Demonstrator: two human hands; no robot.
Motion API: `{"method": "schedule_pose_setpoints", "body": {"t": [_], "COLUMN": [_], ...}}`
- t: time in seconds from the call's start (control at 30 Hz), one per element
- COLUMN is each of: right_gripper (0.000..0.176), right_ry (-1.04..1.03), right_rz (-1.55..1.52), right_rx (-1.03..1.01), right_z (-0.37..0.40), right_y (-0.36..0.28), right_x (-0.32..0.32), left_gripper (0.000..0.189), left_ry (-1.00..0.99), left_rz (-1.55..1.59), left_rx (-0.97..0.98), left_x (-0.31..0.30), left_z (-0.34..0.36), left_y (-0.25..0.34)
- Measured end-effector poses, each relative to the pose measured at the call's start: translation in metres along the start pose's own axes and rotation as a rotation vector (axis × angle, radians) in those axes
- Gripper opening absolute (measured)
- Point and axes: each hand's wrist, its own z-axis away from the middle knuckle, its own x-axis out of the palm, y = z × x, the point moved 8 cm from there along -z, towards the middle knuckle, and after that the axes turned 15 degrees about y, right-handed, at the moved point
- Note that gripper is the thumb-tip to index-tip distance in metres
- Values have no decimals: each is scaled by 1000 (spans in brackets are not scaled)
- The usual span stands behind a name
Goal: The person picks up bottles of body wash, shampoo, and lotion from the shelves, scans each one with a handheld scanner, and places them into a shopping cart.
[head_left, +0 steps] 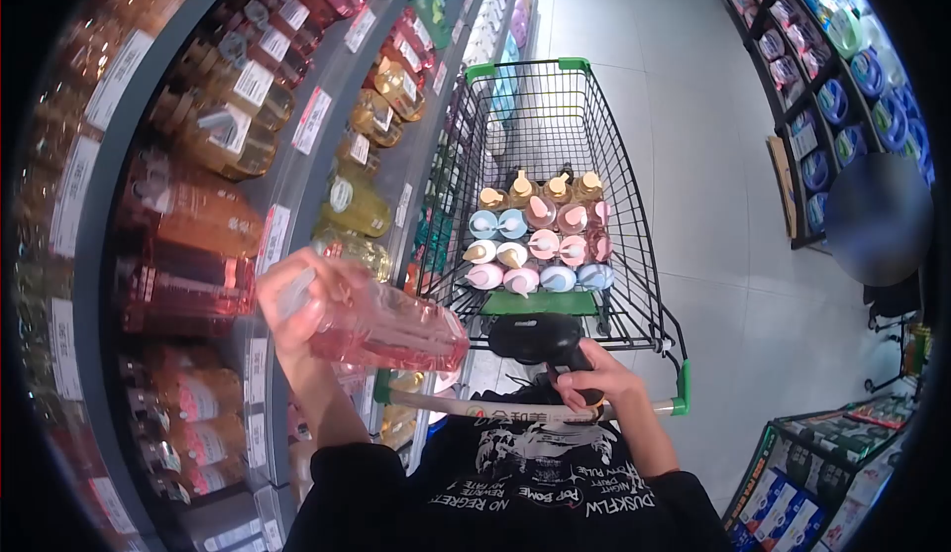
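My left hand (297, 304) is closed around the top of a clear pink pump bottle (396, 332), tilted nearly on its side between the shelf and the cart. In my right hand (601, 374) is a black handheld barcode scanner (538, 338), gripped by its handle just above the cart's push bar (436, 402). The scanner's head lies close to the bottle's base, a small gap apart. Ahead stands the shopping cart (634, 215), with rows of pump bottles (542, 244) in pink, blue, white and gold standing in its near half.
Shelves (327, 156) of bottles with price tags run along my left, close to the cart. At right are a rack (783, 87) of packaged goods and a low display of boxes (792, 498). A blurred round shape (877, 217) hides part of the rack. Grey tiled floor (708, 354) lies between.
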Motion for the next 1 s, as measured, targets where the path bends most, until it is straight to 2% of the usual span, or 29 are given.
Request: {"method": "schedule_pose_setpoints", "body": {"t": [0.03,0.07,0.1,0.17,0.23,0.3,0.33,0.4,0.43,0.57,0.6,0.7,0.77,0.8,0.83,0.87,0.9,0.93,1.0], "right_gripper": [32,28,28,31,35,36,36,34,33,33,32,32,39,43,47,49,50,50,50], "right_ry": [97,204,208,403,405,405,406,428,441,488,513,500,463,473,480,524,517,498,476], "right_rz": [-110,-175,-193,-66,-37,-16,-10,1,1,-67,-73,-82,-18,20,59,209,179,143,112], "right_rx": [23,48,39,40,72,116,126,153,165,217,251,240,173,172,178,-129,24,86,156], "right_z": [-3,-6,-9,-15,-18,-21,-22,-22,-22,-24,-23,-27,-31,-31,-31,-36,-35,-35,-35], "right_y": [4,11,12,20,20,28,31,32,31,31,33,39,35,35,37,37,37,34,29], "right_x": [-10,-19,-21,-39,-37,-40,-42,-45,-46,-49,-50,-55,-55,-57,-58,-64,-62,-62,-59], "left_gripper": [26,25,25,18,12,13,13,14,17,22,26,29,30,34,36,37,39,42,43], "left_ry": [50,-35,-54,-24,-50,126,109,295,264,252,232,255,175,142,101,63,28,-6,-49], "left_rz": [-171,-176,-180,-435,-532,-576,-571,-500,-584,-610,-642,-585,-747,-862,-897,-890,-884,-839,-906], "left_rx": [-46,-19,-26,42,60,-12,-20,-268,-55,55,74,-73,62,43,113,51,-11,-117,-88], "left_x": [-1,10,17,25,29,25,35,30,11,13,9,-13,-10,-6,-2,-5,-9,-19,-23], "left_z": [-9,-19,-30,-53,-77,-100,-107,-119,-135,-145,-144,-130,-122,-119,-117,-116,-116,-116,-111], "left_y": [-13,-21,-32,-57,-95,-140,-158,-211,-252,-356,-386,-477,-500,-507,-510,-521,-531,-555,-568]}}
